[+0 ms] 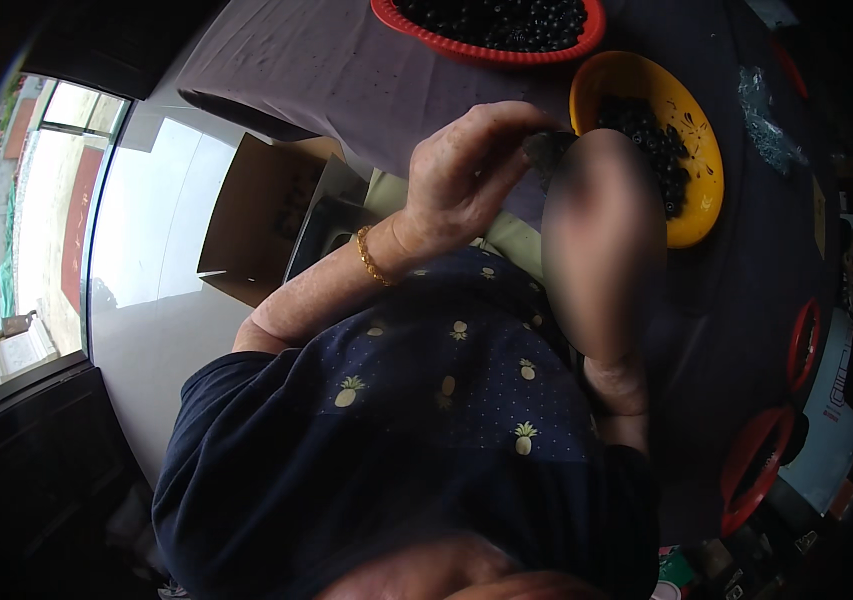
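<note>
My left hand [466,175], a gold bracelet on its wrist, is raised in front of my chest with its fingertips pinched on a small dark piece of fruit [549,150]. Right beside it is my right hand [601,215], a blur close to the camera, so its fingers cannot be made out. Just behind both hands stands a yellow bowl [691,215] partly filled with small black berries [651,140]. A red basket [481,50] heaped with the same black berries sits further back at the table's far edge.
A grey-purple cloth [346,70] covers the table. An open cardboard box [266,210] stands on the floor to my left, beside a glass door [46,220]. Red-rimmed objects [756,470] and packets lie at the right. A crumpled clear bag [761,120] lies past the yellow bowl.
</note>
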### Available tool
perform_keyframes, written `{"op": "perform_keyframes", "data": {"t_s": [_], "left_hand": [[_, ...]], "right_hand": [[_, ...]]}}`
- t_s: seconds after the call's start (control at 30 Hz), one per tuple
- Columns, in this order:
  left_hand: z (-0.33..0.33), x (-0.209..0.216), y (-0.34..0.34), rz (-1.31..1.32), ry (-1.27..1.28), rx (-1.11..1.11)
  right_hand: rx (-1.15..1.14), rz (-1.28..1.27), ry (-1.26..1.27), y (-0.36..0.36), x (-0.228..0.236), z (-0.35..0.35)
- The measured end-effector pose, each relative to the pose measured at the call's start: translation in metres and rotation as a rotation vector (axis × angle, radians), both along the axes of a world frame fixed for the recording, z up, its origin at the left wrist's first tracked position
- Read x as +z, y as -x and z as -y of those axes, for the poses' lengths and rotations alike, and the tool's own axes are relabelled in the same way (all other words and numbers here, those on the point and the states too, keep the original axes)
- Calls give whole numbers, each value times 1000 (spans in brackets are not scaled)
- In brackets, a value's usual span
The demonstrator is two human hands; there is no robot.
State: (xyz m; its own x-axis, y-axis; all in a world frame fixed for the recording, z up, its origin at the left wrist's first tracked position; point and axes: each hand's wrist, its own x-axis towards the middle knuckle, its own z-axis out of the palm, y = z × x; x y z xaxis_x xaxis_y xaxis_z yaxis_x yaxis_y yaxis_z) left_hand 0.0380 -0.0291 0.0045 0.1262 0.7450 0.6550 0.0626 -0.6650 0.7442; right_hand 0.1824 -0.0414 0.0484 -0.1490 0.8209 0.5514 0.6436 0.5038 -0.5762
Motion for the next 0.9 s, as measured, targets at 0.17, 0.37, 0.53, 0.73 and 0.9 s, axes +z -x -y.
{"op": "perform_keyframes", "data": {"t_s": [0.17, 0.37, 0.53, 0.73, 0.9], "left_hand": [[-2, -1, -5, 34, -31, 72], [-5, 12, 2, -11, -100, 75], [-3, 17, 10, 22, 13, -47], [-1, 29, 23, -12, 206, -209], [-2, 41, 32, 41, 431, -451]], "right_hand": [[16, -3, -28, 0, -2, -2], [30, 28, -11, -3, -2, -5], [70, 21, -20, -6, -4, -10], [155, 1, -12, -8, -3, -14], [226, -5, 22, -10, -2, -14]]}}
